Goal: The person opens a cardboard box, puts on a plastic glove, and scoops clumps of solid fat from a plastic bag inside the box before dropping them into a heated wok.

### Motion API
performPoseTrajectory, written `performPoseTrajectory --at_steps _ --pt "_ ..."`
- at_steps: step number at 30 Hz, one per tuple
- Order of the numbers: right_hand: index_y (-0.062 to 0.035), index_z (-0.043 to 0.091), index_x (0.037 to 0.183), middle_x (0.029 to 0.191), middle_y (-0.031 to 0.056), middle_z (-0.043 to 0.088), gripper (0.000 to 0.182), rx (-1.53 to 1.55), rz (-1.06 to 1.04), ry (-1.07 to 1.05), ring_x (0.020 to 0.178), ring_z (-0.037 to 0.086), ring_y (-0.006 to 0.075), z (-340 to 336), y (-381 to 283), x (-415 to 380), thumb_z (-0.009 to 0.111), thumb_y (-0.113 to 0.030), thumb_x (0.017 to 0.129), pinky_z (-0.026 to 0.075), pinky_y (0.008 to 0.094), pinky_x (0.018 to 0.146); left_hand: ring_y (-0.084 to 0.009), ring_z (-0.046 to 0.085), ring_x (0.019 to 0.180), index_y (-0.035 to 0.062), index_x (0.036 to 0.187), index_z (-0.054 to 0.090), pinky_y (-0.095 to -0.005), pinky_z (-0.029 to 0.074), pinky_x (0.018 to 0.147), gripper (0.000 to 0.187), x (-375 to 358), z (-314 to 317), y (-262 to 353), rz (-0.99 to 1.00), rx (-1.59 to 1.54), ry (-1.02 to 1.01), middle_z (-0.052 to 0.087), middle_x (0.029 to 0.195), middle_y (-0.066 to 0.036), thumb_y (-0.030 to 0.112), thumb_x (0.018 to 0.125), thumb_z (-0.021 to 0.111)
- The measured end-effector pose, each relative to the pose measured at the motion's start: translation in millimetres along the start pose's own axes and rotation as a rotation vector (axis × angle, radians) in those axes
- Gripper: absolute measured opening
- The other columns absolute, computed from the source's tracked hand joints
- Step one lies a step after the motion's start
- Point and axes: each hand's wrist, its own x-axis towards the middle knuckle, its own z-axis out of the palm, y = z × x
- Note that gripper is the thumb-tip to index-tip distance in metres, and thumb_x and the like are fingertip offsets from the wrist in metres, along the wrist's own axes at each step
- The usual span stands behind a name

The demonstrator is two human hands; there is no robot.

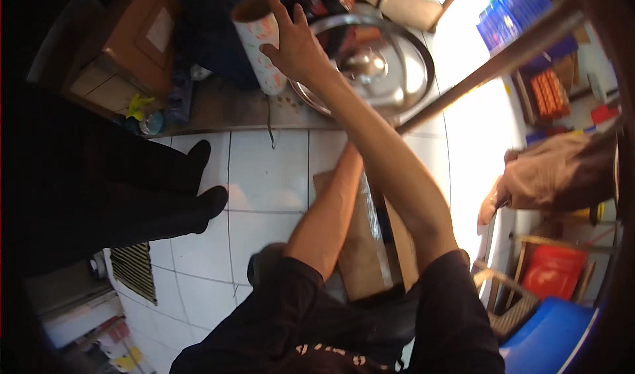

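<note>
From afar I have the right hand (299,51) spread at the white, red-printed, hollow cylindrical tube (266,68) standing beside the shiny round metal disc (405,83), likely light, stiff, best wrapped mid-wall; my hidden left hand's grip I cannot tell.

Glare bleaches the floor (268,175) at right, the metal disc (405,69) gleams, and the warped left edge lies dark

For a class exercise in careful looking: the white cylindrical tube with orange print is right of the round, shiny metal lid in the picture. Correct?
Wrong side: the head view shows the white tube left of the metal lid, not right.
</note>
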Motion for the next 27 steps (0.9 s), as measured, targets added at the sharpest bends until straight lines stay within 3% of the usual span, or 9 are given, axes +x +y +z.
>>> performPoseTrajectory --at_steps 4,6,9,13,15,18,20,26,27 --pt "-0.0103 0.03 0.135 0.127 0.0213 0.043 0.076 0.142 0.155 -0.441 0.112 0.049 0.0325 -144 -21 -96 0.069 -0.021 0.071 0.041 0.0397 0.091 -0.0275 0.056 0.098 -0.0028 0.117 0.044 -0.04 0.045 0.084 0.052 -6 -13 28 -0.046 0.26 0.056 0.057 0.105 -0.016 0.033 0.081 0.057" --pt "-0.0084 0.031 0.134 0.124 0.0192 0.046 0.081 0.233 0.323 -0.393 0.115 0.047 0.0299 -191 -10 -170 0.073 -0.024 0.067 0.039 0.037 0.093 -0.028 0.056 0.097 -0.0024 0.116 0.046 -0.0408 0.045 0.083 0.052 -25 -19 37 0.046 0.452 0.215 0.058 0.102 -0.015 0.033 0.08 0.059" --pt "-0.0148 0.019 0.139 0.135 0.0189 0.031 0.098 -0.033 0.723 -0.447 0.124 0.036 0.0325 -214 -10 -277 0.077 -0.024 0.061 0.035 0.0469 0.096 -0.0302 0.047 0.11 -0.0048 0.118 0.043 -0.0399 0.034 0.096 0.058 -88 -15 14 0.336 0.667 0.559 0.051 0.116 -0.018 0.028 0.074 0.063" --pt "-0.0221 0.001 0.141 0.143 0.0185 0.013 0.104 -0.493 1.094 -0.839 0.128 0.026 0.0397 -183 -8 -377 0.073 -0.021 0.066 0.031 0.0643 0.091 -0.0421 0.022 0.127 0.0005 0.132 0.024 -0.0481 0.022 0.103 0.081 -178 -4 -83 0.234 1.279 0.415 0.018 0.137 -0.029 0.027 0.07 0.068" --pt "-0.0202 0.014 0.14 0.136 0.0207 0.03 0.085 -0.486 1.269 -0.525 0.121 0.038 0.0394 -191 -5 -408 0.064 -0.017 0.073 0.038 0.0568 0.09 -0.0452 0.016 0.128 0.0019 0.135 0.017 -0.0525 0.019 0.102 0.087 -206 26 -101 0.04 1.387 0.399 0.012 0.138 -0.031 0.026 0.07 0.068" --pt "-0.0174 0.03 0.135 0.123 0.0202 0.047 0.064 -0.285 1.49 -0.387 0.106 0.052 0.039 -238 11 -393 0.054 -0.012 0.077 0.043 0.0507 0.084 -0.0488 0.007 0.129 0.0032 0.138 0.007 -0.0587 0.015 0.101 0.096 -209 58 -124 -0.211 1.537 0.484 0.005 0.139 -0.031 0.025 0.069 0.069" --pt "-0.0126 0.051 0.119 0.101 0.0202 0.059 0.04 -0.389 1.418 -0.238 0.091 0.058 0.0377 -255 21 -392 0.047 -0.013 0.079 0.045 0.0471 0.079 -0.0494 0.005 0.129 0.0032 0.139 0.003 -0.0606 0.013 0.101 0.099 -193 68 -137 -0.283 1.587 0.552 0.004 0.139 -0.031 0.024 0.068 0.07" --pt "-0.0073 0.062 0.089 0.083 0.0215 0.061 0.021 -0.27 1.247 -0.437 0.082 0.06 0.0365 -267 23 -403 0.042 -0.009 0.081 0.048 0.0426 0.073 -0.049 0.015 0.127 0.0047 0.139 0.003 -0.0544 0.026 0.1 0.093 -219 45 -126 -0.166 1.595 0.681 0.005 0.14 -0.032 0.021 0.071 0.064" --pt "-0.0075 0.062 0.087 0.079 0.021 0.062 0.021 -0.245 1.195 -0.438 0.079 0.061 0.0364 -270 18 -405 0.043 -0.009 0.081 0.048 0.0434 0.072 -0.0453 0.029 0.122 0.0022 0.136 0.015 -0.0494 0.032 0.096 0.08 -230 36 -119 -0.26 1.326 0.79 0.019 0.135 -0.032 0.018 0.072 0.06"
